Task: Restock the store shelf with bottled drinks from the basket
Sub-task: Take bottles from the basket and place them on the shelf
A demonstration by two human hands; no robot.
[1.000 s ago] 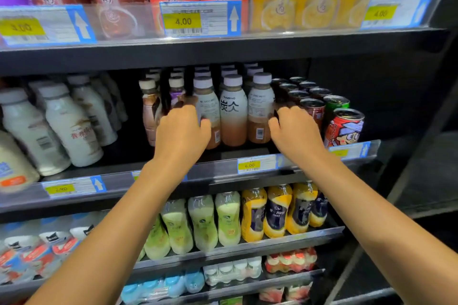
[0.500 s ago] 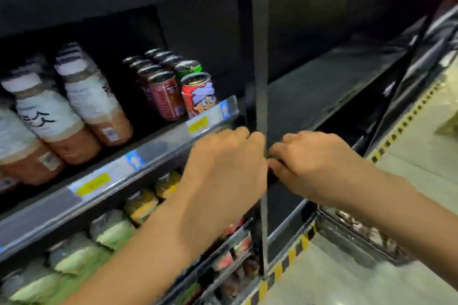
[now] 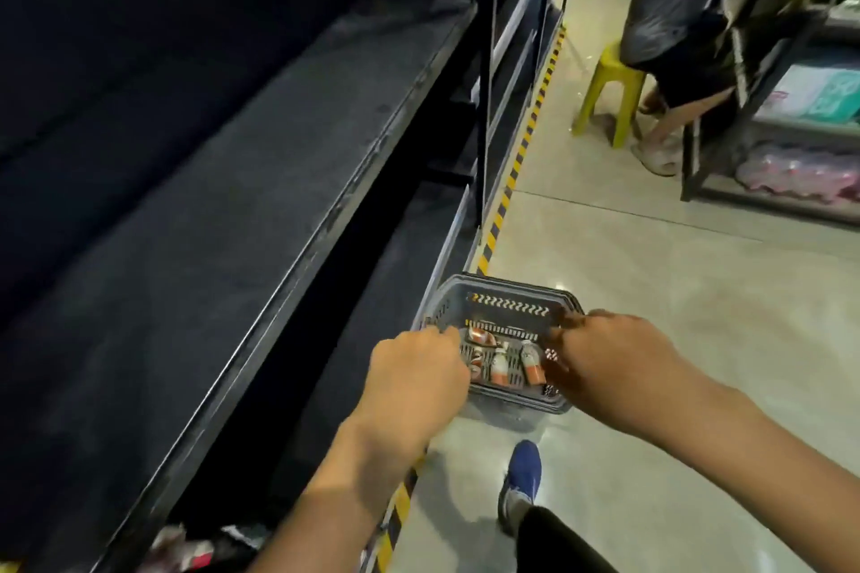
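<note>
A grey plastic basket (image 3: 512, 289) stands on the floor beside the dark shelf unit (image 3: 242, 209). Inside it lie two small bottles with brown drink, one (image 3: 500, 367) beside the other (image 3: 532, 365), and a red-and-white can (image 3: 481, 336). My left hand (image 3: 414, 370) hangs over the basket's left side with loosely curled fingers and holds nothing. Over the right side is my right hand (image 3: 605, 361), its fingers also loosely curled and holding nothing. The fingertips of both hands are partly hidden.
Yellow-black tape (image 3: 521, 154) marks the floor along the shelf base. A person sits on a yellow stool (image 3: 609, 93) at the upper right, next to a rack (image 3: 754, 116) with packaged goods. My blue shoe (image 3: 523, 479) is just behind the basket.
The view swung from the stocked drinks shelf down and right to the floor. Both hands left the shelf edge and came down over the basket.
</note>
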